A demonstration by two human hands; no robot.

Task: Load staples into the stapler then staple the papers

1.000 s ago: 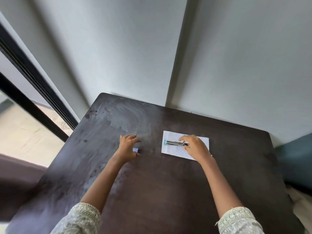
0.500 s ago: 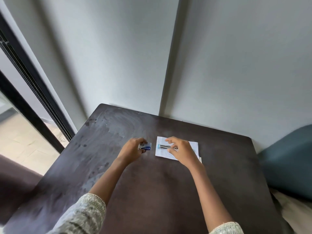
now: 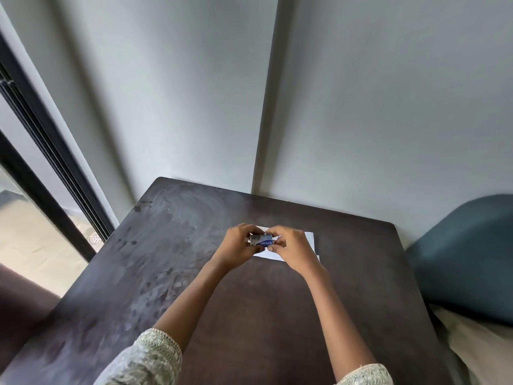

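Note:
A small blue-and-white staple box (image 3: pixel 262 240) is held just above the dark table (image 3: pixel 172 262) between both hands. My left hand (image 3: pixel 238 244) grips its left end and my right hand (image 3: pixel 291 245) pinches its right end. The white papers (image 3: pixel 310 240) lie on the table under and behind my right hand, mostly covered by it. The stapler is hidden behind the hands.
The table stands against a grey wall, with a dark-framed glass door (image 3: pixel 41 173) to the left. A blue cushioned seat (image 3: pixel 466 254) sits at the right edge, with pale cloth (image 3: pixel 477 343) below it.
My left hand lifted the staple box from the table and carried it right. My right hand left the stapler and came to grip the box's other end.

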